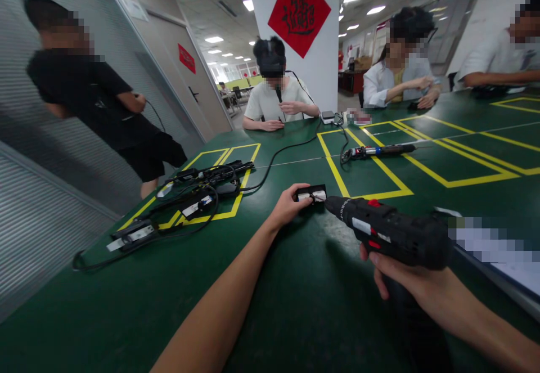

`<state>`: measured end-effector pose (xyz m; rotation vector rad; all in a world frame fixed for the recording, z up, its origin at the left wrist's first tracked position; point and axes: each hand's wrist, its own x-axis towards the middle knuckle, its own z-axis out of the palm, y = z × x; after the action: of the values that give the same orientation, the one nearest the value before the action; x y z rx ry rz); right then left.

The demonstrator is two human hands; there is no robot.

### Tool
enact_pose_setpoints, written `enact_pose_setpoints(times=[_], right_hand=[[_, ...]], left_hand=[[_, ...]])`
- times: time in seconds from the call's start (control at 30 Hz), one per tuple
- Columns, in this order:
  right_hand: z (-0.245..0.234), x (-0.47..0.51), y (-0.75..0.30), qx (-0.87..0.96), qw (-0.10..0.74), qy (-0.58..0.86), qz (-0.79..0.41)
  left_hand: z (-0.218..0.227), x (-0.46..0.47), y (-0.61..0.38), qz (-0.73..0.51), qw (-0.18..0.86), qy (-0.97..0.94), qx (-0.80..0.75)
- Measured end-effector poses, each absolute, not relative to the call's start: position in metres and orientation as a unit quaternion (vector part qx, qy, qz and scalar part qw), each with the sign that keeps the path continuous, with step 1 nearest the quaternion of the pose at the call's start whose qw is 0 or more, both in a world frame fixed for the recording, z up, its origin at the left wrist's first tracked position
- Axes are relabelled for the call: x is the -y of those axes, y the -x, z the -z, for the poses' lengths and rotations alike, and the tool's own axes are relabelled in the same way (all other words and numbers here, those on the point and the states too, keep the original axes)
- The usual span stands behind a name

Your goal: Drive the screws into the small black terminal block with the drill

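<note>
My left hand [291,205] grips the left end of a small black box-like part [316,189] with a white label or insert, which rests on the green table. In my right hand [399,274] is a black cordless drill [390,232] with red accents, held by its handle and pointing left. Its chuck and bit reach the right side of the black part; whether the tip touches it I cannot tell. The lower handle of the drill is dark and blends with the table.
Several black power adapters with cables [202,193] lie at the left, inside yellow tape outlines. A soldering-iron-like tool [382,151] with a coiled cord lies at the back right. A clipboard [502,266] is at the right edge. Other people sit across the table; one stands at left.
</note>
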<state>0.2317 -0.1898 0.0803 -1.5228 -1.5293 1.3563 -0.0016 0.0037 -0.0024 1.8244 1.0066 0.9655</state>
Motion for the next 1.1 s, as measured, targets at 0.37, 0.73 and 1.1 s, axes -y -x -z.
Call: enact_pose_setpoints(times=[0.37, 0.73, 1.1], right_hand=[[-0.067, 0.189, -0.234, 0.581, 0.288, 0.574, -0.5], [-0.086, 0.19, -0.23, 0.563, 0.301, 0.561, -0.527], [-0.086, 0.188, -0.23, 0.564, 0.299, 0.565, -0.523]], left_hand=[[0.005, -0.007, 0.003, -0.376, 0.42, -0.726, -0.394], [0.004, -0.006, 0.002, -0.382, 0.431, -0.722, -0.383], [0.0, -0.002, 0.002, -0.379, 0.424, -0.719, -0.4]])
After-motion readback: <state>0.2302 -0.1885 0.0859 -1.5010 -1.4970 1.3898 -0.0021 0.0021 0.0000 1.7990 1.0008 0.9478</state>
